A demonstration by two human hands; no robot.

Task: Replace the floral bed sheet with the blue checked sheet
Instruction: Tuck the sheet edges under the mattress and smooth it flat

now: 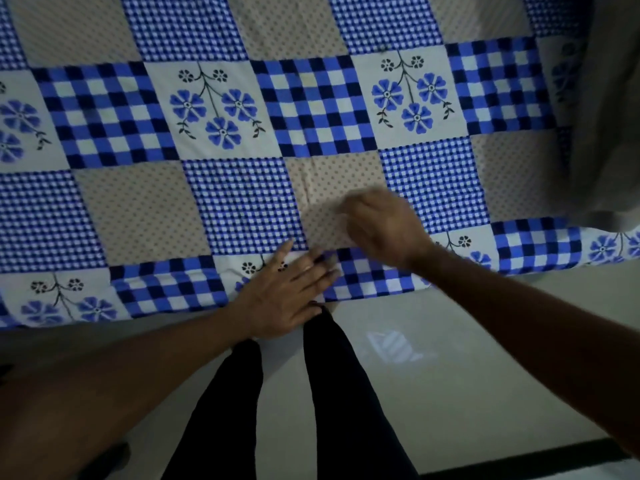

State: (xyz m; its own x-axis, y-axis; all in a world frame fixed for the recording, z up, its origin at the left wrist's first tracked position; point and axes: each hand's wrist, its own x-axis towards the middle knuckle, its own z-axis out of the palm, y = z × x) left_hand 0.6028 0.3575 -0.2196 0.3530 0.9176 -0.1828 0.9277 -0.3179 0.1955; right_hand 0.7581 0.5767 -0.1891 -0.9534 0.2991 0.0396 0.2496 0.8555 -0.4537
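Blue checked sheet point(221, 202) lies spread flat, near edge overhanging floor point(485, 341) — left hand point(287, 292) presses it w/ straight fingers; right hand point(384, 230) blurred, grip can't tell. Risk: uneven smoothing drags edge askew, leaves creases.

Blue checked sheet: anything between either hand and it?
Nothing visible. The left hand lies flat on the blue checked sheet at its near edge; the right hand, blurred, is just over it, beside the left.

The left hand point(284, 292) lies on the sheet's point(242, 202) near edge, the right hand point(384, 226) just behind it.
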